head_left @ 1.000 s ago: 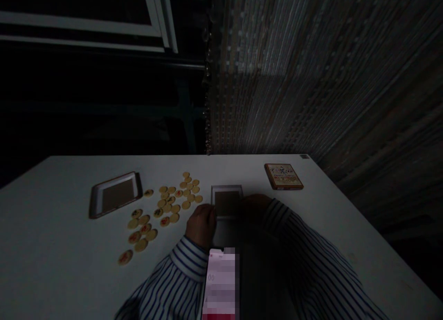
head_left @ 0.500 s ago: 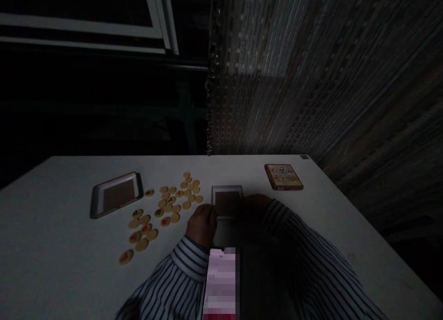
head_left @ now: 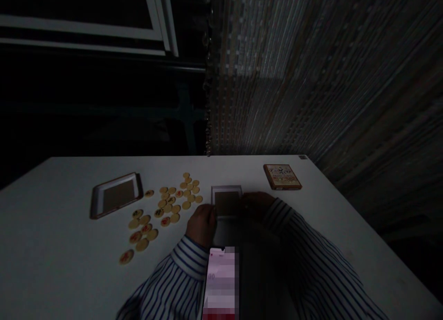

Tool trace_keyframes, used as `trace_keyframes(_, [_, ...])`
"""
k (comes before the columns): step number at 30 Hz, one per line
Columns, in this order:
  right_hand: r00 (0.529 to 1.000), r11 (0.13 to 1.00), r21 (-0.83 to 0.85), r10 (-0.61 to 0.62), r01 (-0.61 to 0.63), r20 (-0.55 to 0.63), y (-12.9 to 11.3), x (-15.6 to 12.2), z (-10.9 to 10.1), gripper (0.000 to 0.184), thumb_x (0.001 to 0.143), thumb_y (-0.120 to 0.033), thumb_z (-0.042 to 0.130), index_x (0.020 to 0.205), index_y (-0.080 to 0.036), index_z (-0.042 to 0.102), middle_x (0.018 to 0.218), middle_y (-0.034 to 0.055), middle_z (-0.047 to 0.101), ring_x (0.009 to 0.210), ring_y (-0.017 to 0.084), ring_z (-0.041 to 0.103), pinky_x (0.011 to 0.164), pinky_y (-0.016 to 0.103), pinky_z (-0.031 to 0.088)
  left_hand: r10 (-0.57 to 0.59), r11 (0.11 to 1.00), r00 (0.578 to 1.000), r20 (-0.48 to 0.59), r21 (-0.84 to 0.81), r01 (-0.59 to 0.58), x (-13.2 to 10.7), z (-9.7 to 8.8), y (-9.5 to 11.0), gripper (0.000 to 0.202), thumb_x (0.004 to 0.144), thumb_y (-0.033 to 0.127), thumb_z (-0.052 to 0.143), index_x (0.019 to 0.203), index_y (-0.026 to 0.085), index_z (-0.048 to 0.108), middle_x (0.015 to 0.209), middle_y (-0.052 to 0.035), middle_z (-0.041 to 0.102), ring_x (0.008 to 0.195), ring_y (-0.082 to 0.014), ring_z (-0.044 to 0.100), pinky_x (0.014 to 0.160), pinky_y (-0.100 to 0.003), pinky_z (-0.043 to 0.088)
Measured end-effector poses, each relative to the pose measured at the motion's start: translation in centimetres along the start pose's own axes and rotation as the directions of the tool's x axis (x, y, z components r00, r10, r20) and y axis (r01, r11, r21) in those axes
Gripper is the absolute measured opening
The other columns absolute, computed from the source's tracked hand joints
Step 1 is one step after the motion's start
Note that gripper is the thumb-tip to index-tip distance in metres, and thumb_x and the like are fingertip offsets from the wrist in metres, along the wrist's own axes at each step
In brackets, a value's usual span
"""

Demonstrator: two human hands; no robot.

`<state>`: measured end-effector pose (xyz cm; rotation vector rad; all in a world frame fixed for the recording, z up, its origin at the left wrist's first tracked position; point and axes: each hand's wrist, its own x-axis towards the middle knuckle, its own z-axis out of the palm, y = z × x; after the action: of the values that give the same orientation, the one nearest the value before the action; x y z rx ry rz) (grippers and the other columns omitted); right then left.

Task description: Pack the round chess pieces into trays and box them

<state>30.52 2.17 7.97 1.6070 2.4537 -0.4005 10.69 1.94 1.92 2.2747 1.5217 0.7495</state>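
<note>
A small shallow cardboard box, its inside facing up, lies between my hands on the white table. My left hand is closed on the box's left edge, near the front corner. On the right side, my right hand grips the opposite edge; its fingers are dim in shadow. Several round xiangqi pieces are scattered left of my left hand, some showing red or black characters and others plain faces.
At the left lies another open box part with a brown inside. A flat printed box sits at the back right. A lit phone is in front of me, below my hands. Behind the table hangs a string curtain.
Both hands keep their hold on the small box, with only a very slight shift of the right hand and arm. The pieces lie as before.
</note>
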Motion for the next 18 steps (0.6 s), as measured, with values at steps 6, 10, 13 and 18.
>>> trace_keyframes(6, [0.975, 0.999, 0.044, 0.035, -0.026, -0.222, 0.7, -2.0, 0.4, 0.030, 0.075, -0.022, 0.046, 0.102, -0.018, 0.059, 0.103, 0.0075, 0.059, 0.089, 0.017, 0.057, 0.076, 0.027, 0.042, 0.006, 1.000, 1.000, 0.003, -0.010, -0.006, -0.1, -0.3, 0.1, 0.028, 0.080, 0.020, 0.036, 0.090, 0.012, 0.061, 0.089, -0.0094, 0.064, 0.086, -0.0182, 0.058, 0.078, -0.030, 0.046])
trace_keyframes(10, [0.964, 0.986, 0.110, 0.145, -0.123, -0.222, 0.9, -3.5, 2.1, 0.038, 0.076, -0.028, 0.045, 0.111, -0.017, 0.053, 0.106, 0.0095, 0.059, 0.080, 0.017, 0.059, 0.071, 0.030, 0.045, 0.023, 1.000, 1.000, -0.018, -0.017, -0.023, -0.4, -0.2, -0.1, 0.028, 0.080, 0.022, 0.036, 0.091, 0.013, 0.061, 0.090, -0.0091, 0.064, 0.086, -0.0183, 0.058, 0.078, -0.030, 0.046])
trace_keyframes(13, [0.955, 0.960, 0.203, 0.231, -0.193, -0.184, 0.6, -4.1, 3.6, 0.040, 0.077, -0.027, 0.045, 0.115, -0.019, 0.051, 0.103, 0.0068, 0.062, 0.085, 0.017, 0.059, 0.076, 0.030, 0.045, 0.057, 0.998, 0.997, -0.049, -0.014, -0.057, -0.6, -0.1, -0.4, 0.027, 0.079, 0.023, 0.036, 0.089, 0.015, 0.061, 0.088, -0.0080, 0.065, 0.085, -0.0183, 0.059, 0.076, -0.031, 0.047])
trace_keyframes(18, [0.896, 0.893, 0.316, 0.394, -0.321, -0.205, -1.1, -3.8, 5.1, 0.039, 0.075, -0.030, 0.047, 0.112, -0.018, 0.053, 0.095, 0.0071, 0.065, 0.086, 0.020, 0.059, 0.073, 0.030, 0.045, 0.084, 0.996, 0.995, -0.056, -0.037, -0.086, -1.3, 0.4, -1.2, 0.029, 0.077, 0.025, 0.039, 0.092, 0.014, 0.061, 0.090, -0.0084, 0.065, 0.086, -0.0187, 0.060, 0.077, -0.031, 0.048])
